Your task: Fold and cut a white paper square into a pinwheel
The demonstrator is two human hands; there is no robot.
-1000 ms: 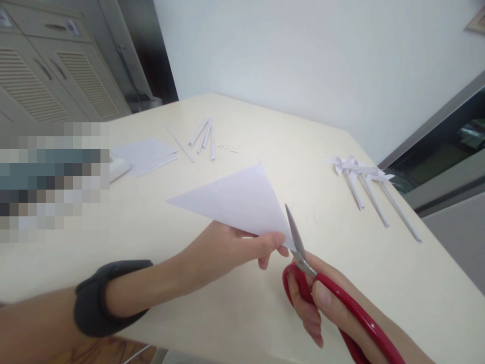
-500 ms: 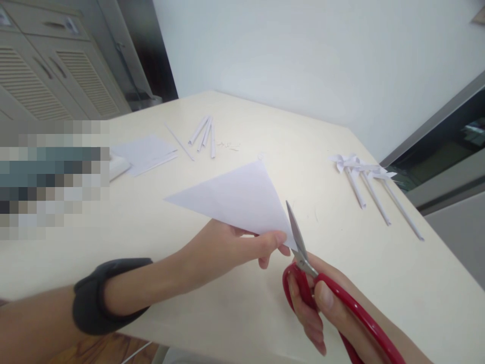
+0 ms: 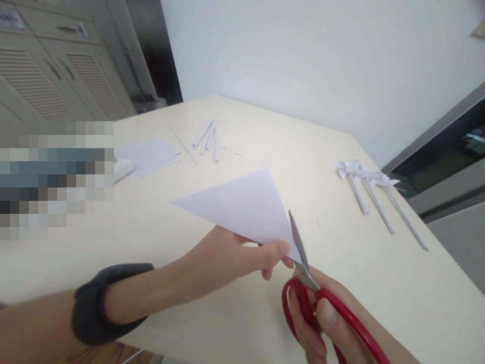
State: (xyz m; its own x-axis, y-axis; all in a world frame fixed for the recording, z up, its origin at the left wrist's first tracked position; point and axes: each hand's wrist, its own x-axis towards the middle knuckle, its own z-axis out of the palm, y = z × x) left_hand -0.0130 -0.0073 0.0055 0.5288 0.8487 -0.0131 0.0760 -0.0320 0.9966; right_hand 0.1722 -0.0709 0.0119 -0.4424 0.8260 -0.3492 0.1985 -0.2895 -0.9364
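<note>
A white triangle of folded paper [image 3: 238, 205] is pinched near its right corner by my left hand [image 3: 242, 255], thumb on top and fingers beneath. My right hand [image 3: 322, 318] grips red-handled scissors [image 3: 303, 268], fingers through the loops. Their metal blades lie at the paper's right corner, the upper blade pointing away along its right edge. The lower blade is mostly hidden behind the paper. On my left wrist is a black band [image 3: 109, 303].
Three paper pinwheels [image 3: 373, 194] lie at the table's right side. Several rolled paper tubes [image 3: 208, 139], a thin stick [image 3: 183, 145] and small scraps lie farther back. Left of them is a stack of paper sheets [image 3: 149, 156]. A wall [image 3: 284, 60] stands behind the white table [image 3: 242, 323].
The view has shifted slightly, so everything sits a little lower and to the right. The scissor blades look a bit closer together at the paper's corner. Both holds are unchanged.
</note>
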